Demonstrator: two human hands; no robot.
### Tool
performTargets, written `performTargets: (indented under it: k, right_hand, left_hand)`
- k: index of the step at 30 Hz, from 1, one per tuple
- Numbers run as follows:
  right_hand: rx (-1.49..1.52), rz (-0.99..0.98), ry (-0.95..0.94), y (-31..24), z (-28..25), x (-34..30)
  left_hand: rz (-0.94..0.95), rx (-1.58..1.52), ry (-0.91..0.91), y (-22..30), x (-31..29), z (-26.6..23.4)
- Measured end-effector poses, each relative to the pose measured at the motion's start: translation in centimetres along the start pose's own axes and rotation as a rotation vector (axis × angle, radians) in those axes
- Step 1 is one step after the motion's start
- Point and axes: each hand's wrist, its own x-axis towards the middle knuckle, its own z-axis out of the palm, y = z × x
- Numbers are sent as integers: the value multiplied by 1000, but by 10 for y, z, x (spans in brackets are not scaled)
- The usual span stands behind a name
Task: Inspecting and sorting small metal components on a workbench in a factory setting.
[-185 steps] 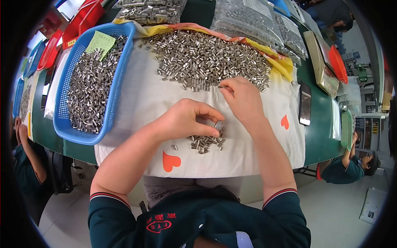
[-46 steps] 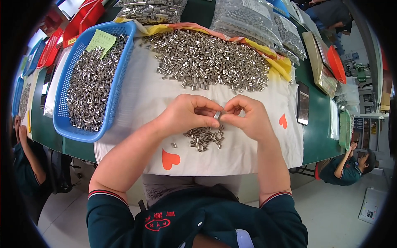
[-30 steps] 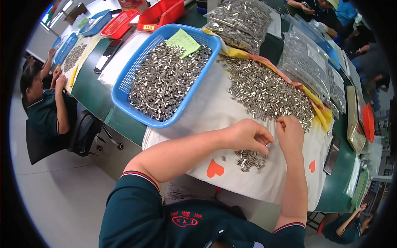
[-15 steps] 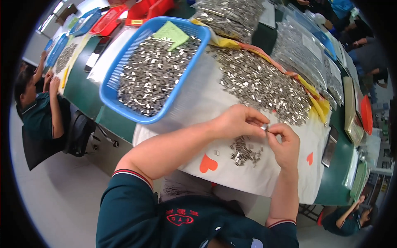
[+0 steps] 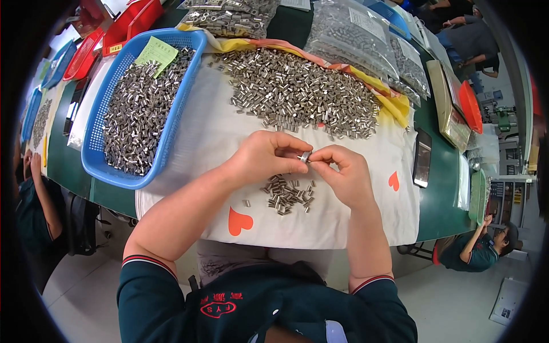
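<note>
Between my two hands is a small shiny metal piece (image 5: 304,156), ring-like at this size, with its details too small to make out. My left hand (image 5: 264,155) is closed, pinching it between thumb and fingertips. My right hand (image 5: 347,176) is closed too, its thumb and forefinger pressed together at the piece's right side; whatever lies between those fingertips is hidden. Just below the hands, a small pile of short metal pins (image 5: 286,195) lies on the white cloth (image 5: 337,228). One pin (image 5: 246,203) lies apart, left of that pile.
Beyond my hands spreads a large heap of metal pins (image 5: 303,86), edged by a yellow-and-orange cloth (image 5: 400,108). A blue basket (image 5: 191,86) full of pins stands left. Bagged parts (image 5: 349,34) lie behind, a phone (image 5: 422,157) right. Co-workers sit at both sides.
The view has turned, so the table and everything on it appear farther left. Both hands stay pinched together at the small metal piece, above the small pile.
</note>
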Motion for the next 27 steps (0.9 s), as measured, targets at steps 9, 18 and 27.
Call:
performTargets:
  k: [9,18,27]
  right_hand:
    - [-421,-52,56,10,-7,32]
    - [-776,-284,34,19,9,50]
    - [112,16,1,4,2,3]
  left_hand:
    - [59,283,-174,6,-7,1]
    - [57,233,-156,3,-5,1]
    - [9,-110,-10,5,-2,-2]
